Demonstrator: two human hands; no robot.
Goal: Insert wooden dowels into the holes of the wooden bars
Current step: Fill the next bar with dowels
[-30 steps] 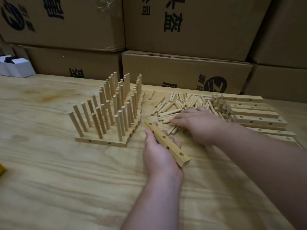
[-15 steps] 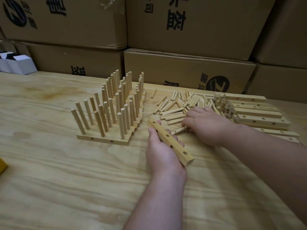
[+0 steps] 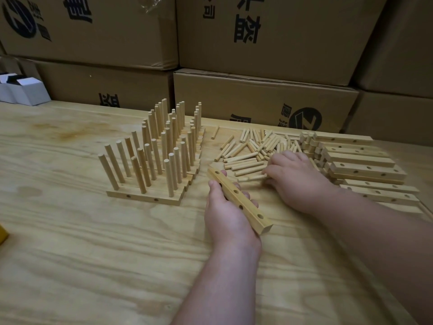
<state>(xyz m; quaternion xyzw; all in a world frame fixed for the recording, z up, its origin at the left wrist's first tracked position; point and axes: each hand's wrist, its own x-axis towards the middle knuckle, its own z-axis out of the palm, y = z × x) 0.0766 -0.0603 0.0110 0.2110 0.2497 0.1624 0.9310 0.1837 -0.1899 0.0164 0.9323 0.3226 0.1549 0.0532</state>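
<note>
The left hand (image 3: 228, 212) grips a pale rectangular wooden bar (image 3: 240, 198) with a row of empty round holes facing up, held just above the light plywood surface (image 3: 93, 254), while the right hand (image 3: 295, 177) rests fingers-down on the near edge of the loose pile of short pale wooden dowels (image 3: 248, 158), apparently pinching one. To do this step well, a single dowel should be lifted clear, turned upright over an end hole and pressed straight down with the bar held steady. The right fingertips are hidden beneath the hand, so the pinch cannot be confirmed, and the stacked unfilled drilled bars (image 3: 365, 167) at right partly hide one another.
</note>
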